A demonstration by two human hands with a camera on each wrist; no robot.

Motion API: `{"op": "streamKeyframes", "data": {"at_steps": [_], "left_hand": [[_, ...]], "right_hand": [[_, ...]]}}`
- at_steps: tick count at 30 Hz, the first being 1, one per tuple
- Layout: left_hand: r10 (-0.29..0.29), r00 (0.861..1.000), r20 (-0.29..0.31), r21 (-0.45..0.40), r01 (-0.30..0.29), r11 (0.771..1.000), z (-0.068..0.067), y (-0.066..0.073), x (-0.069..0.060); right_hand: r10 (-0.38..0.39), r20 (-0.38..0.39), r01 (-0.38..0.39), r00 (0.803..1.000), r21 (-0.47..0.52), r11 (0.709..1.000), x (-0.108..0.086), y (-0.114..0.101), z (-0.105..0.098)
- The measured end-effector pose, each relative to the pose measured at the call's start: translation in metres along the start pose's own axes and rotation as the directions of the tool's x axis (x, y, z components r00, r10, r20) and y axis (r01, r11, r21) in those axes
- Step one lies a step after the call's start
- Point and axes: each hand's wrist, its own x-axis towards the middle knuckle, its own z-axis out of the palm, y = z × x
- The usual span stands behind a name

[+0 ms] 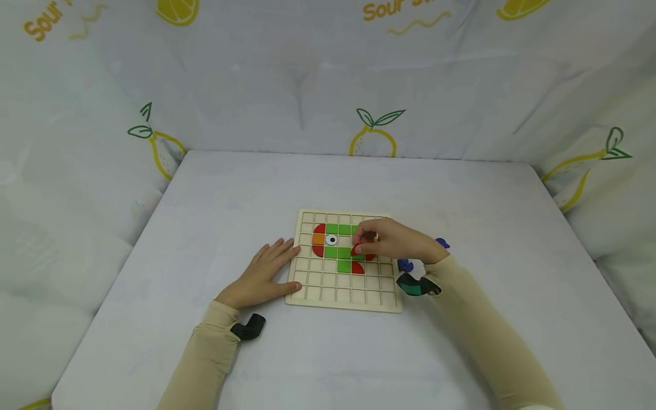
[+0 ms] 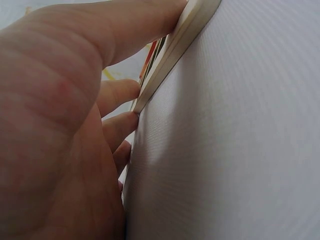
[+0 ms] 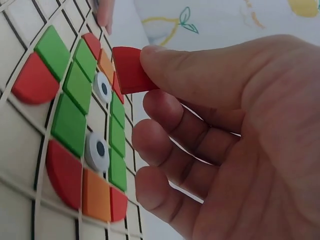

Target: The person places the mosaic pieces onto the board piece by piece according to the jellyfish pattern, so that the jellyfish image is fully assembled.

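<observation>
Lying beside the board (image 1: 328, 295) — blue pieces (image 1: 405, 265), partly behind right wrist (image 1: 432, 250).

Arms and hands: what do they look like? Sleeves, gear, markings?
Left hand and right hand are both bare, no gloves. Left sleeve and right sleeve are long, plain beige, wrinkled near the wrists. A bent black piece sits at the left wrist; a black-and-green piece at the right. No cables visible.

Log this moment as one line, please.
right hand: pinches red piece, over grid board | left hand: touches board's left edge | on board: green tiles, red tiles, orange tiles, two eye discs
</observation>
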Motion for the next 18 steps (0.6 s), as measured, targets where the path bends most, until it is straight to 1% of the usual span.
{"op": "streamKeyframes", "data": {"at_steps": [2, 5, 8, 11, 15, 18], "left_hand": [[0.002, 1.000, 0.000, 0.005, -0.002, 1.000, 0.000, 0.000, 0.001], [0.005, 1.000, 0.000, 0.010, -0.005, 1.000, -0.001, 0.001, 0.002], [0.011, 1.000, 0.000, -0.004, -0.011, 1.000, -0.002, 0.002, 0.002], [0.011, 1.000, -0.001, -0.014, -0.011, 1.000, -0.003, 0.003, 0.002], [0.011, 1.000, -0.002, -0.014, -0.011, 1.000, -0.003, 0.003, 0.001], [0.011, 1.000, 0.000, -0.011, -0.011, 1.000, -0.003, 0.002, 0.000]], "right_hand": [[-0.009, 0.013, 0.009, 1.000, -0.002, 1.000, 0.008, -0.002, 0.003], [-0.021, 0.031, 0.022, 0.999, -0.030, 0.999, 0.019, -0.004, 0.008], [-0.028, 0.035, 0.030, 0.999, -0.073, 0.997, 0.028, -0.007, 0.013], [-0.038, 0.031, 0.041, 0.999, -0.093, 0.995, 0.034, -0.009, 0.018], [-0.023, 0.024, 0.025, 0.999, -0.101, 0.995, 0.040, -0.011, 0.026], [0.005, 0.037, -0.001, 0.999, -0.097, 0.995, 0.042, -0.011, 0.031]]}}
